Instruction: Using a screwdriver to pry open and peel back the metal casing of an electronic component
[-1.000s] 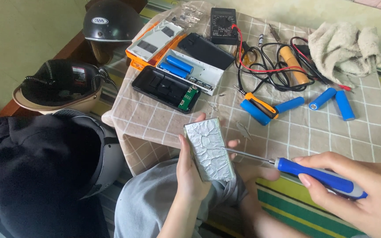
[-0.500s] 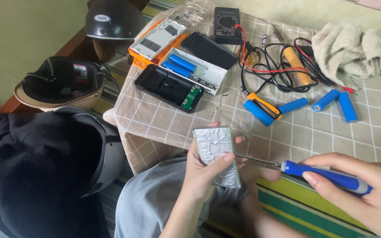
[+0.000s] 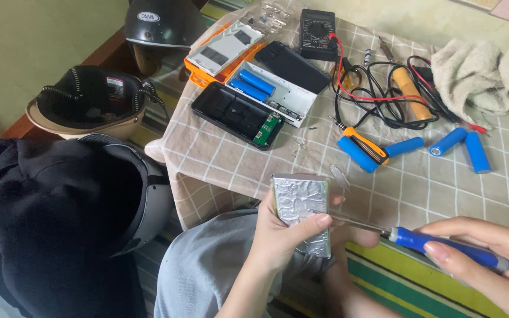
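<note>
Now the left hand (image 3: 278, 238) fingers clasp a foil-wrapped pack (image 3: 300, 207), while the right hand (image 3: 490, 265) fingers grip a blue-handled screwdriver (image 3: 443, 246).

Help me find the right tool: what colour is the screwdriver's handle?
Blue, in the head view: screwdriver.

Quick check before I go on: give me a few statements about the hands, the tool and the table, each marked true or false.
1. The left hand holds a foil-wrapped flat pack. True.
2. The right hand holds a red-handled hammer. False: it holds a blue-handled screwdriver.
3. The screwdriver's tip lies against the pack. True.
4. All the blue cylindrical cells lie loose on the checked tablecloth. False: two sit in the white open case.
5. The black multimeter lies on the person's lap. False: it lies at the table's far edge.
</note>
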